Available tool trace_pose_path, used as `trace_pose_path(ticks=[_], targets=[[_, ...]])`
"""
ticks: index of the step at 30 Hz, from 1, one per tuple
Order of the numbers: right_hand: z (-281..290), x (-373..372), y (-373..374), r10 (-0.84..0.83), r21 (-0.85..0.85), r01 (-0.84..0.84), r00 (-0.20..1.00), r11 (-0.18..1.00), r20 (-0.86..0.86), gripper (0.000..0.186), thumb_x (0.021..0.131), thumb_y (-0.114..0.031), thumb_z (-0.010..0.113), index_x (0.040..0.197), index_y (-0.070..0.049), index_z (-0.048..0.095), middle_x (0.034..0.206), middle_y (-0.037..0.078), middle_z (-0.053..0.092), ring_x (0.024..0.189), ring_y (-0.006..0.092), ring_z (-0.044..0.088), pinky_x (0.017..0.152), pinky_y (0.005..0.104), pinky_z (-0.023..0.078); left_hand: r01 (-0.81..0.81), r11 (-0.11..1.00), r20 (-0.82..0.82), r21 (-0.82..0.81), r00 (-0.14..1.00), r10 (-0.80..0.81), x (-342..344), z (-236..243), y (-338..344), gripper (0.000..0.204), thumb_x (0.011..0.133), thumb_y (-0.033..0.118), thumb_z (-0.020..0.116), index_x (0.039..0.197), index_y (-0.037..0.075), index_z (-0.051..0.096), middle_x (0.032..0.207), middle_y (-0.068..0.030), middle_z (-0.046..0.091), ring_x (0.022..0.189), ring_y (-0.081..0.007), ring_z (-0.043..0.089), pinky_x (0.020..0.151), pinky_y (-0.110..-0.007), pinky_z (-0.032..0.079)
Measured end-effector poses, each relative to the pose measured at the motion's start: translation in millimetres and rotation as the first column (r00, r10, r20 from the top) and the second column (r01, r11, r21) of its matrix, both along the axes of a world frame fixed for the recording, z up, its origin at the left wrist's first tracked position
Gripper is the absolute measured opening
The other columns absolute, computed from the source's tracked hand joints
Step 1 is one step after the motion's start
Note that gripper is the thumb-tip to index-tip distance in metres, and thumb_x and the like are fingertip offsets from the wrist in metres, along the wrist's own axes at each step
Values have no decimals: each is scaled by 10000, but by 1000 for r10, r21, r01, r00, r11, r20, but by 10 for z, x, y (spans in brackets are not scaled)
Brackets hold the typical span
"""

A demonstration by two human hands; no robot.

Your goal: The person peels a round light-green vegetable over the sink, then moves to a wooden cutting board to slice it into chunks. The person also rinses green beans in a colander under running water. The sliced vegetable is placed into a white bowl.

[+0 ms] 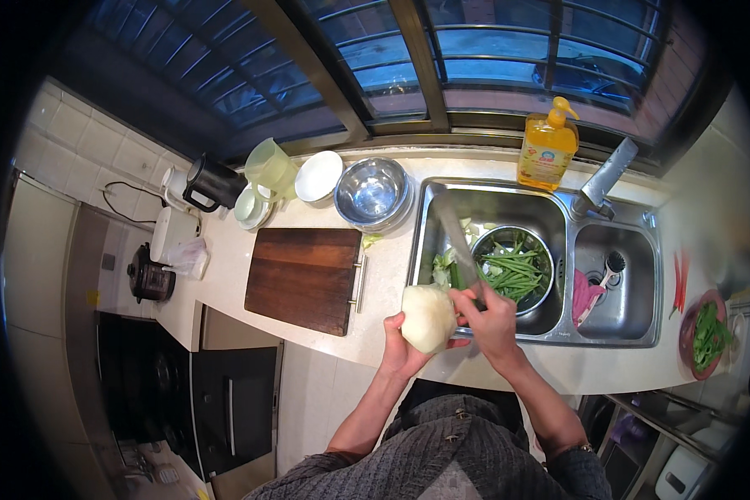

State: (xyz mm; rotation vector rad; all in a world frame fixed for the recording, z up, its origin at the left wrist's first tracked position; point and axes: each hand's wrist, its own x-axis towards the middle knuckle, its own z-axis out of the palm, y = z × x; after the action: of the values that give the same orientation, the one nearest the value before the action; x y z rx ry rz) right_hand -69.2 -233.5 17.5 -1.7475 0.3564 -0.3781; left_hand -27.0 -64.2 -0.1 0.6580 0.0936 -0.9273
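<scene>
Vegetable (429, 318) in the left hand (402, 354): smooth, near-matt surface. Knife (457, 237) in the right hand (493, 329): blade probably metal, finish lost to blur. Left of the grip: cutting board (300, 279), grained wood, low sheen, with shiny metal handle (359, 283). Just beyond the grip: sink (508, 204), satin steel. Beyond and left: bowl (372, 192), polished metal. Beyond and right: bottle (547, 152), glossy see-through plastic; tap (604, 177), smooth metal. Nearer the body: shirt (392, 454), rough ribbed cloth.

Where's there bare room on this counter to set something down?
The wooden board is bare on top; a narrow counter strip between its handle and the sink is mostly bare. Crowded: the back, with metal bowls, white bowl, pitcher and kettle, and the left basin, holding green beans.
</scene>
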Motion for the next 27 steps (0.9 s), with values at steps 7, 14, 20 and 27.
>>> trace_pose_path(ticks=[7, 14, 20, 27], targets=[[99, -409, 44, 158, -615, -1, 967, 789, 201, 492, 792, 21, 682, 1279, -22, 629, 880, 87, 695, 644, 218, 669, 558, 345, 520, -120, 993, 49, 17, 992, 119, 62, -73, -34, 919, 825, 692, 559, 1450, 38, 394, 1372, -244, 523, 1261, -453, 514, 1056, -626, 413], [206, -483, 210, 316, -751, -51, 924, 659, 214, 543, 773, -12, 636, 1312, 36, 592, 813, 80, 594, 594, 177, 631, 529, 315, 516, -59, 990, -70, -131, 996, 50, 84, -103, -20, 897, 819, 613, 558, 1462, 17, 369, 1312, -305, 525, 1180, -480, 553, 1014, -546, 483], [199, -458, 275, 322, -749, -64, 925, 659, 203, 534, 777, -12, 640, 1306, 42, 592, 799, 73, 593, 592, 172, 636, 521, 299, 516, -78, 970, -116, -231, 992, 52, 54, -299, 114, 885, 819, 621, 582, 1449, 31, 388, 1318, -302, 527, 1131, -448, 592, 984, -510, 510], [-162, -442, 268, 229, -691, -136, 972, 710, 43, 520, 827, -25, 646, 1336, 20, 553, 799, 84, 608, 533, 242, 614, 465, 358, 484, -497, 851, 342, 168, 839, 423, -56, -369, 94, 585, 995, 515, 491, 1359, 57, 474, 1279, -147, 578, 1179, -304, 581, 1045, -441, 474]])
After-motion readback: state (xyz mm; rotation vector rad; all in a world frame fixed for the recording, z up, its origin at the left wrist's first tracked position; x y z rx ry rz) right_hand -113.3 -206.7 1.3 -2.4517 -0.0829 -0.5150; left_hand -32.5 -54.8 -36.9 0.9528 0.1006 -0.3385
